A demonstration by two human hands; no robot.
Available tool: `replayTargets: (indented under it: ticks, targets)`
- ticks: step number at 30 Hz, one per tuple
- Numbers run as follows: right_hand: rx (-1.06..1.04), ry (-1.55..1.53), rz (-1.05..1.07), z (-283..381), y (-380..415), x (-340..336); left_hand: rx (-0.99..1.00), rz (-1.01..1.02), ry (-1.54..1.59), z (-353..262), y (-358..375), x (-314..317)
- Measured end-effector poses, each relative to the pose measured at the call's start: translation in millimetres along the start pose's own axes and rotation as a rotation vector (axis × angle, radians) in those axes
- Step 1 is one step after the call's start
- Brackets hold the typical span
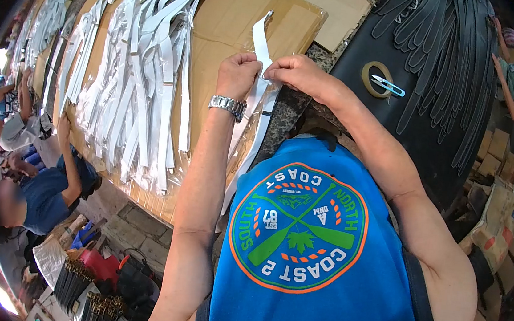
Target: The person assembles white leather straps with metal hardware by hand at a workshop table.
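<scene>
A white belt (260,37) is held in both hands over the cardboard-covered table, its pointed end curving up and away from me. My left hand (238,75), with a metal watch on the wrist, is closed with thumb and fingers pinching the belt. Close beside it, my right hand (299,76) pinches the same belt between thumb and fingertips. Clear plastic wrap shows around the strap below my hands, and the strap hangs toward my body. To the left lies a large pile of white belts (147,82), many in clear plastic sleeves.
Many black belts (430,59) fan out on a black surface to the right. A tape roll (367,72) and blue thread snips (388,85) lie there. Another person (49,202) stands left; a person's arms (508,86) reach in at far right. Boxes (499,147) stand lower right.
</scene>
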State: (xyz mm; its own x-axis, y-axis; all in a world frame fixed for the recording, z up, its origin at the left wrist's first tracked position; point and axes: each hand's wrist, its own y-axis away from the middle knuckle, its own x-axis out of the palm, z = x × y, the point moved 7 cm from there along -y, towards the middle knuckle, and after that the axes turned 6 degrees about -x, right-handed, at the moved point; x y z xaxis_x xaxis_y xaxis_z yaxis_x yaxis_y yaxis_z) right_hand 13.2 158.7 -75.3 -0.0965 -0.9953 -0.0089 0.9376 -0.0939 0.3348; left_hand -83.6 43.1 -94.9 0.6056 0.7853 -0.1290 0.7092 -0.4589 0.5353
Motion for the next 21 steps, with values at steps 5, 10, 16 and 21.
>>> replayTargets:
  ticks: [5, 10, 16, 21]
  targets:
    - [-0.011, 0.030, 0.079, 5, 1, 3, -0.017, 0.022, -0.043, 1, -3, -1]
    - [-0.086, 0.159, 0.057, -3, -4, 1, -0.044, 0.043, -0.002, -3, -1, -1]
    - [-0.087, 0.364, -0.004, 11, 3, -2, -0.050, 0.054, 0.003, -3, 0, 1]
    - [-0.104, 0.503, -0.100, 11, 4, -8, -0.056, 0.096, 0.018, -1, -1, 3]
